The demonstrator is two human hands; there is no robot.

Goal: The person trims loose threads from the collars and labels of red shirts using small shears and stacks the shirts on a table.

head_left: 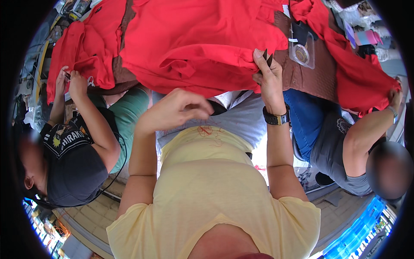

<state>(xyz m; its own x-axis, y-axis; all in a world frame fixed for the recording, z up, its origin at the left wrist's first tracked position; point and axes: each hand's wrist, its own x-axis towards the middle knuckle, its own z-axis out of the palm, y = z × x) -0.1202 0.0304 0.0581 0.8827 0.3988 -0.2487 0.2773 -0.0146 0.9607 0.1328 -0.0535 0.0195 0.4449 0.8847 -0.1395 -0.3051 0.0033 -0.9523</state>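
A red garment (202, 39) lies spread over the table, its near edge hanging toward my lap. My right hand (270, 80), with a dark watch on the wrist, is closed on small dark thread snips (268, 59), whose two pointed blades stick up past the fingers. The thumb and fingertips of that hand also touch a gathered end of the red garment. Over my lap, my left hand (179, 110) is off the cloth, its fingers stretched out and slightly blurred; nothing shows in them. Loose red threads (206, 130) lie on my yellow shirt just beside it.
Close on the left, a person handles another red garment (84, 56) with a small dark tool. At right, another person holds a red piece (360, 82). A clear plastic box (302, 54) with a round item sits on the brown table cover (317, 80).
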